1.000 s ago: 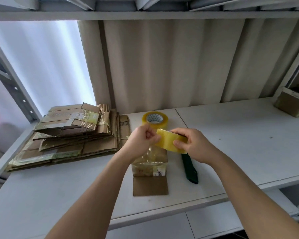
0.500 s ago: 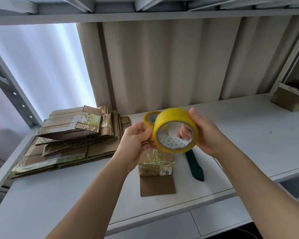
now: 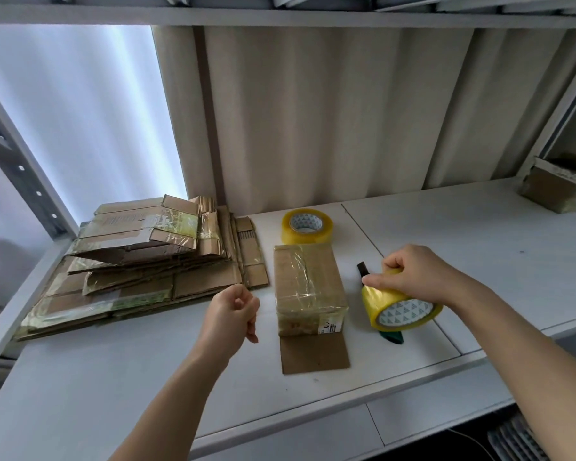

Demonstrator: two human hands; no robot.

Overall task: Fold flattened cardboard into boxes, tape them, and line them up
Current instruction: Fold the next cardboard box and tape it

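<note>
We see strong daylight from the translucent panel (image 3: 80,128) upper left, nearly blown out. The shelf surface (image 3: 479,234) is evenly lit with soft, faint shadows. Wide-angle bending shows at the edges; the corners are slightly soft and the centre sharp.

Both hands are curled: left (image 3: 234,312) pinching, right (image 3: 413,272) gripping.

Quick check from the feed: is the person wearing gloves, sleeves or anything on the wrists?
No. Both the left hand and right hand are bare, without gloves. Both forearms are bare too, with no sleeves in view, and no watch, band or ring shows.
</note>
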